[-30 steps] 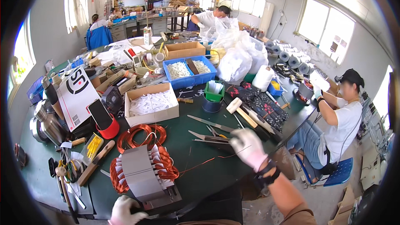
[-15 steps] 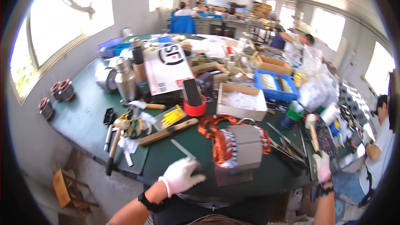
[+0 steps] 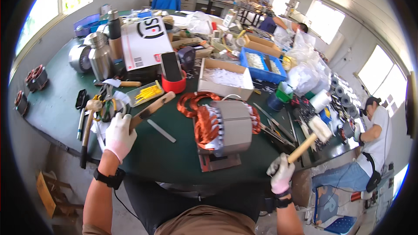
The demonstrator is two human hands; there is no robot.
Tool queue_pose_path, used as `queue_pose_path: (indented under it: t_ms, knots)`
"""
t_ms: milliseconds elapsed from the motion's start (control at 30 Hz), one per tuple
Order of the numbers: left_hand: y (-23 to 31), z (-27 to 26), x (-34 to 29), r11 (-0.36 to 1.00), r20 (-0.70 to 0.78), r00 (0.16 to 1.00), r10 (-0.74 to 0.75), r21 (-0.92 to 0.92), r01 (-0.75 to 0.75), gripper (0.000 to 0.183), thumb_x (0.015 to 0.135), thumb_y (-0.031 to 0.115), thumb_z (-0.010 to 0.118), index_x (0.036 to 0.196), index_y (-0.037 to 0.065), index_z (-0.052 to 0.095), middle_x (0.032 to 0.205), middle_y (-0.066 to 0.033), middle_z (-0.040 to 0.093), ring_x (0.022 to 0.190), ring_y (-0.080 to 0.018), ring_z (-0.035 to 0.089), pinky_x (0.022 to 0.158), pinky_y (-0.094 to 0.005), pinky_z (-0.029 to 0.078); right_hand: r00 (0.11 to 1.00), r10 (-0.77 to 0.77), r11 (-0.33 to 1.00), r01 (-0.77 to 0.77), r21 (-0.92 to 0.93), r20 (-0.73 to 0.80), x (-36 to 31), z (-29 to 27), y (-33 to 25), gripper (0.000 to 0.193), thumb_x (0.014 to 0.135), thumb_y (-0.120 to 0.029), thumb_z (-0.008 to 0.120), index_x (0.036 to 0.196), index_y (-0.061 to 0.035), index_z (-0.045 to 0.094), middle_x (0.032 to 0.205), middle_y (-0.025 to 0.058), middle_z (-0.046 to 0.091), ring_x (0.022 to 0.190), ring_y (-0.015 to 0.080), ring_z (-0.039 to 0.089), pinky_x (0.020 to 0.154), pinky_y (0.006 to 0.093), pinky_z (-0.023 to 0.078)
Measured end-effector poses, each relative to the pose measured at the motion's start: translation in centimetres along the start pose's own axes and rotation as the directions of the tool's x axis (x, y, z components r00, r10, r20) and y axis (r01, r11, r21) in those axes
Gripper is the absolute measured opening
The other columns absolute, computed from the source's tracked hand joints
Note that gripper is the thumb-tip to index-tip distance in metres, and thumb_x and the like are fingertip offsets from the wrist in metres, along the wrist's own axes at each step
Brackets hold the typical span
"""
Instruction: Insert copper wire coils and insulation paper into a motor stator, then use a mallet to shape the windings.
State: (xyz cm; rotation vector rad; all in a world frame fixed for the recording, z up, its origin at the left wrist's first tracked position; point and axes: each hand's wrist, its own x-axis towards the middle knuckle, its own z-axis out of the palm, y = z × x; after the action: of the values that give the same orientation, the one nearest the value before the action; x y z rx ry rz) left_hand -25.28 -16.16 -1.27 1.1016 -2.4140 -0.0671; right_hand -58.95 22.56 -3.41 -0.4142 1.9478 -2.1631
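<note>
My left hand (image 3: 119, 135), in a white glove, is closed on the near end of a flat wooden bar (image 3: 155, 107), which slants away over the table. In my right hand (image 3: 281, 174), also gloved, is a mallet with a pale wooden handle (image 3: 302, 148) and a whitish head (image 3: 320, 129), raised at the table's right front. Between my hands stands a grey motor stator core (image 3: 236, 125) with orange copper windings (image 3: 203, 126) bulging from its ends and white insulation strips in the slots. A thin pale strip (image 3: 161, 131) lies between the left hand and the stator.
A hammer (image 3: 88, 132) and pliers (image 3: 106, 102) lie at left. Behind are a tray of yellow sticks (image 3: 148, 92), a phone (image 3: 172, 66) on a red holder, a white-filled carton (image 3: 226, 76) and a blue bin (image 3: 263, 67). Scissors (image 3: 278, 138) lie right of the stator. A person (image 3: 374, 139) works at right.
My left hand has moved left from the front edge and taken hold of the wooden bar. My right hand has lifted the mallet and tilted its head to the right. The view has shifted.
</note>
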Motion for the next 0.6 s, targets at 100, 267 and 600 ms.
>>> queue_pose_path:
  t_ms: [100, 267, 600]
  knots:
    - [1.1, -3.1, -4.9, 0.955, 0.110, 0.992, 0.054, -0.295, -0.019, 0.036, 0.083, 0.014, 0.071, 0.117, 0.008, 0.062, 0.096, -0.0175, 0.063, 0.088, -0.0402, 0.067, 0.077, -0.0464, 0.055, 0.993, -0.113, 0.990, 0.109, -0.090, -0.039, -3.2, -3.3, -1.1, 0.027, 0.105, -0.022, 0.056, 0.083, -0.0069, 0.048, 0.060, 0.0000, 0.043, 0.044, 0.0103, 0.043, 0.042, 0.0292, 0.044]
    - [3.2, -4.9, -8.6, 0.902, 0.276, 0.939, 0.203, -0.426, -0.070, 0.043, 0.084, 0.020, 0.075, 0.124, 0.008, 0.064, 0.095, -0.0137, 0.068, 0.085, -0.0338, 0.070, 0.074, -0.0413, 0.058, 0.984, -0.170, 0.920, 0.179, -0.349, 0.056, -5.6, -4.5, -5.2, 0.026, 0.105, -0.027, 0.056, 0.091, -0.0074, 0.046, 0.064, -0.0007, 0.040, 0.045, 0.0088, 0.041, 0.039, 0.0258, 0.040]
    - [4.1, -2.5, -4.9, 0.931, 0.458, 0.842, 0.284, -0.343, -0.127, 0.042, 0.099, 0.050, 0.062, 0.103, 0.008, 0.056, 0.080, -0.0145, 0.070, 0.075, -0.0381, 0.072, 0.066, -0.0478, 0.058, 0.665, -0.224, 0.634, 0.655, -0.411, 0.713, -11.8, 9.9, -7.7, 0.028, 0.097, -0.027, 0.072, 0.095, 0.0002, 0.064, 0.073, 0.0196, 0.064, 0.064, 0.0244, 0.061, 0.062, 0.0402, 0.051]
